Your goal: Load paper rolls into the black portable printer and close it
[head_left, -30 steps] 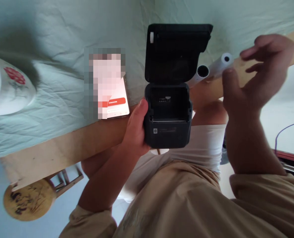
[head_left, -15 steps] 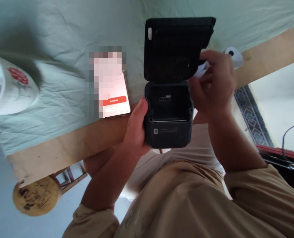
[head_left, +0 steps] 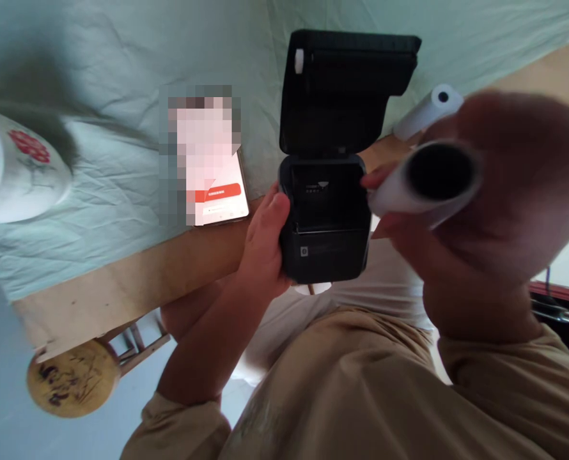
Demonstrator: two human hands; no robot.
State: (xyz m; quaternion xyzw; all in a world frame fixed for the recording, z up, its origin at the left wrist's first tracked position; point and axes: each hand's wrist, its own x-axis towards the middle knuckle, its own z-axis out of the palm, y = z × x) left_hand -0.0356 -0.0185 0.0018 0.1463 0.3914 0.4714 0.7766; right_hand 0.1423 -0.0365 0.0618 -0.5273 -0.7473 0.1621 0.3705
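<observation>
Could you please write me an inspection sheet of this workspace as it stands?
Surface: wooden table partly under a pale green cloth.
Job's things: black mini printer, lid open, compartment bare; paper roll with a wide core.
Clutter: smartphone, screen lit; second paper roll on the table edge; white floral bowl.
Grip: left hand holds the printer's side; right hand holds the wide-core roll, blurred.
Cables: thin dark cable at far right.
Surroundings: round wooden stool below.
</observation>
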